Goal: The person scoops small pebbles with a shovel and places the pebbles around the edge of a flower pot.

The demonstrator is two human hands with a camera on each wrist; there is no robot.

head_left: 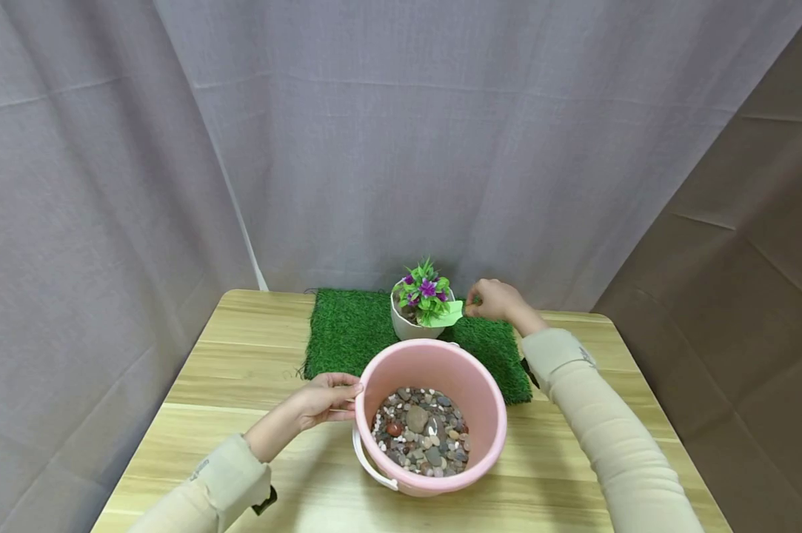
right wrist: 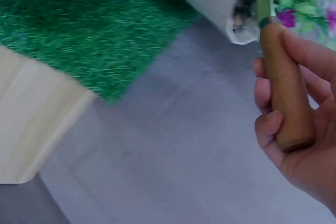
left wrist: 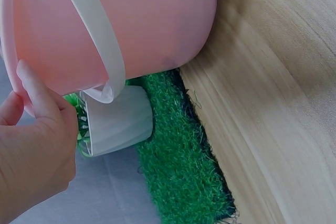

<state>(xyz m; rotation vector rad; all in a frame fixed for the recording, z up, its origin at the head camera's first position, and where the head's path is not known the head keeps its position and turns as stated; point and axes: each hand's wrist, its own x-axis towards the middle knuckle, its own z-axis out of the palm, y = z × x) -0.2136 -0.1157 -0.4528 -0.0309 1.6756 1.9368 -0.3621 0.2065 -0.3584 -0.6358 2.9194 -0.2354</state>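
Observation:
A pink bucket (head_left: 434,485) with a white handle stands on the table, pebbles (head_left: 417,437) of mixed colours covering its bottom. My left hand (head_left: 327,400) pinches the left side of its rim between thumb and fingers. Behind the bucket is a white flowerpot (head_left: 403,326) with a green plant bearing purple flowers (head_left: 428,287). My right hand (head_left: 497,302) grips the wooden handle (right wrist: 286,87) of a small garden trowel with a light green blade (head_left: 446,315). The blade's tip reaches over the pot's rim, beside the plant. Small stones show inside the pot in the right wrist view.
A green artificial grass mat (head_left: 347,326) lies under the flowerpot, partly behind the bucket. The wooden table (head_left: 241,370) extends on both sides. Grey curtains (head_left: 374,148) hang behind and to the left, and a brown one (head_left: 740,296) at the right.

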